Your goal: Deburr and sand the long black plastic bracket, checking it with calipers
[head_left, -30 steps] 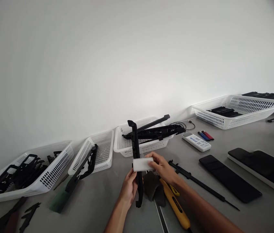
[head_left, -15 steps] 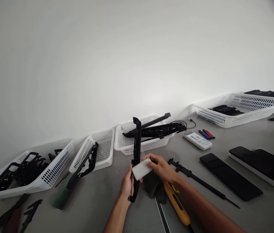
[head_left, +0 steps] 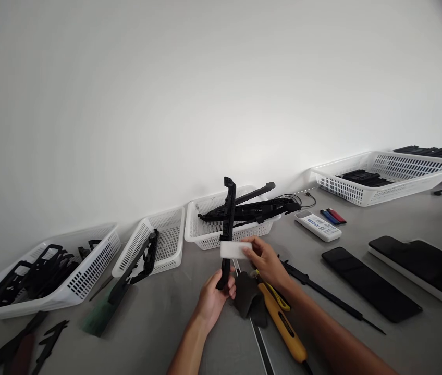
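My left hand [head_left: 213, 294] is closed round the lower end of a long black plastic trim piece [head_left: 229, 211], which stands nearly upright. In my right hand [head_left: 265, 260] is a white sponge block [head_left: 232, 250], pinched at its right end. The sponge lies across the front of the trim piece, above my left fingers, and hides a short stretch of it. Below my right hand, a crumpled dark cloth [head_left: 249, 297] and a yellow corded tool [head_left: 283, 325] lie on the table.
Behind my hands, a white basket [head_left: 205, 242] holds similar black pieces. Two more baskets [head_left: 91, 271] [head_left: 170, 260] stand left, another [head_left: 377, 198] at back right. A caliper [head_left: 322, 291], a black phone-like slab [head_left: 371, 284] and a white labelled device [head_left: 318, 225] lie right. A green-bladed tool [head_left: 101, 315] lies left.
The trim piece has shifted up and slightly right. My left hand now grips its lower end. The sponge has turned level and risen across the piece, with my right hand following.
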The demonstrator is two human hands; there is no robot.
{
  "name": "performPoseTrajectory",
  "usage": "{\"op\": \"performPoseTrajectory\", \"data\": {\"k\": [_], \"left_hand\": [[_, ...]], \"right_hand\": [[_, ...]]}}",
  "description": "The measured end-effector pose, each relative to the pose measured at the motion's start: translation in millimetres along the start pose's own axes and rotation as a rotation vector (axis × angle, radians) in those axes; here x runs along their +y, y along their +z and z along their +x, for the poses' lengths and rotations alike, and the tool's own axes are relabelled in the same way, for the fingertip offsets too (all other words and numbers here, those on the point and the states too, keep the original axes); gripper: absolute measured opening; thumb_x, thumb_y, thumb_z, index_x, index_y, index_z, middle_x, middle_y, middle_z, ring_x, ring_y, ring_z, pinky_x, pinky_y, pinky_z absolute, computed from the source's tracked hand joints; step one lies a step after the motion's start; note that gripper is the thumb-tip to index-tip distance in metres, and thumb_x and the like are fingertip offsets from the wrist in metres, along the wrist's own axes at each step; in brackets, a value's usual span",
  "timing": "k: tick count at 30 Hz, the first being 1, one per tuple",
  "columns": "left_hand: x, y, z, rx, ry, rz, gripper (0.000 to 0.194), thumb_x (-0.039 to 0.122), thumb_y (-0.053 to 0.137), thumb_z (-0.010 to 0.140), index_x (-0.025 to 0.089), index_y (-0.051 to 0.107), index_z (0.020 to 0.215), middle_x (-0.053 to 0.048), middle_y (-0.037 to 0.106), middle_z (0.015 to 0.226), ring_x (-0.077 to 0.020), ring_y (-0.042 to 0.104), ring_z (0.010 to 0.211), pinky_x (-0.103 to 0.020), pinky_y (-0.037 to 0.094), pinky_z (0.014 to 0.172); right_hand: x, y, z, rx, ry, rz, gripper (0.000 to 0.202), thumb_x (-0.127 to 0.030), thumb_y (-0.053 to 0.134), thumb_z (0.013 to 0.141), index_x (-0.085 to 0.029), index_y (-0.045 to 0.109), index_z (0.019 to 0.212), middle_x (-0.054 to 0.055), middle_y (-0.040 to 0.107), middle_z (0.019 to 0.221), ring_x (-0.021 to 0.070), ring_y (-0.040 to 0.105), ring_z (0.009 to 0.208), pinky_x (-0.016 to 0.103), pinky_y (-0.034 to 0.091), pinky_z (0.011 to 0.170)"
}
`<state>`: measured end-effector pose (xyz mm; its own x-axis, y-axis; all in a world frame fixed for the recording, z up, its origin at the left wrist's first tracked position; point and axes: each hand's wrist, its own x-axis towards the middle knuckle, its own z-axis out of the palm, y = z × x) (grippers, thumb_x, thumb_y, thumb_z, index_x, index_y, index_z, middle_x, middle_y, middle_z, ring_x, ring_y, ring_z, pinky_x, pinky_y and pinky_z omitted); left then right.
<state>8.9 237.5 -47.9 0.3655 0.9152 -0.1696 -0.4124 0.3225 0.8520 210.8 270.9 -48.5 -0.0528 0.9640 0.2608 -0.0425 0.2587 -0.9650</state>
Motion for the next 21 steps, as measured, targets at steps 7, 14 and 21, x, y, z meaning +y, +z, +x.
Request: {"op": "performPoseTrajectory", "data": {"k": [7,14,21], "left_hand": [[-0.8,1.0,-0.9,-0.028,-0.013,-0.002,0.045,0.055,0.085,0.084,0.014,0.072,0.097,0.001,0.052,0.073,-0.0147,0.047,0.066,-0.032,0.040,0.067],[-2.0,-3.1,1.1,-0.071,-0.019,-0.032,0.040,0.049,0.085,0.085,0.015,0.070,0.100,0.002,0.052,0.074,-0.0135,0.048,0.065,-0.031,0.038,0.067],[-6.8,-4.0,3.3,-0.083,-0.001,-0.041,0.044,0.050,0.089,0.083,0.014,0.072,0.101,0.002,0.057,0.072,-0.0118,0.049,0.061,-0.030,0.038,0.063]], "right_hand": [[-1.7,3.8,-0.9,-0.025,-0.007,0.029,0.053,-0.071,0.067,0.093,-0.020,0.064,0.108,0.003,0.067,0.089,0.0179,0.058,0.076,0.030,0.047,0.067],[2.3,4.2,-0.6,0.013,-0.035,0.039,0.051,-0.069,0.069,0.094,-0.019,0.066,0.107,0.005,0.070,0.090,0.0194,0.060,0.079,0.031,0.046,0.070],[0.6,3.3,1.0,0.040,0.006,0.093,0.056,-0.073,0.073,0.088,-0.020,0.068,0.105,0.004,0.069,0.084,0.0183,0.056,0.072,0.029,0.042,0.062]]}}
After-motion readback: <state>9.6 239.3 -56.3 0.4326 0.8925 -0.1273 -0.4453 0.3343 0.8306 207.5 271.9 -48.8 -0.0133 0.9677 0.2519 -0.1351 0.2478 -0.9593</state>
